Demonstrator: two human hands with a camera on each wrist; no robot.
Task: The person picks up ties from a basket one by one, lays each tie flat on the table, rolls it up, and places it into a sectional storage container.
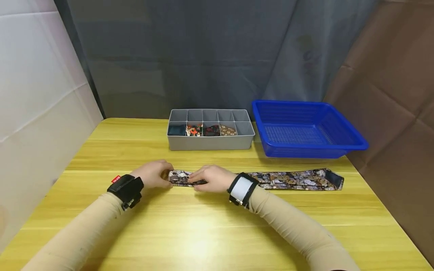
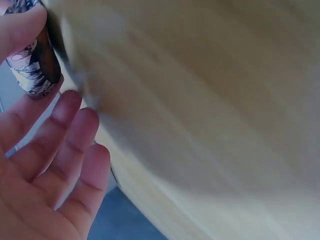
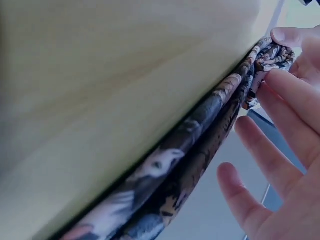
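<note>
Here, from the head camera, I see a long patterned tie [image 1: 288, 180] lying flat across the yellow table [image 1: 203, 226], stretched out in front of the grey divided organizer [image 1: 210, 143]. The narrow end of the tie sits below the organizer's left half, and the wide end runs off to the right, in front of the blue basket [image 1: 305, 130] that stands just right of the organizer. The left hand [image 1: 153, 174] is at the tie's narrow tip with fingers curled onto it, and the right hand [image 1: 211, 178] lies just beside it on the tie, fingers bent down and pinching the fabric. Four of the organizer's front compartments hold rolled dark and patterned pieces; I cannot tell exactly what they are

From the left wrist camera, I see the thumb [image 2: 20, 25] pressing a rolled or folded end of the tie [image 2: 37, 62] from one side, while the other fingers [image 2: 65, 130] are spread and nearly straight, just beside the fabric and not wrapped round it. The table fills the rest, blurred

From the right wrist camera, the tie [image 3: 200, 145] runs along the table's surface, doubled over. The fingertips [image 3: 287, 35] pinch its folded end at the top right, and the lower fingers [image 3: 240, 195] hang loose, apart from the cloth
</note>
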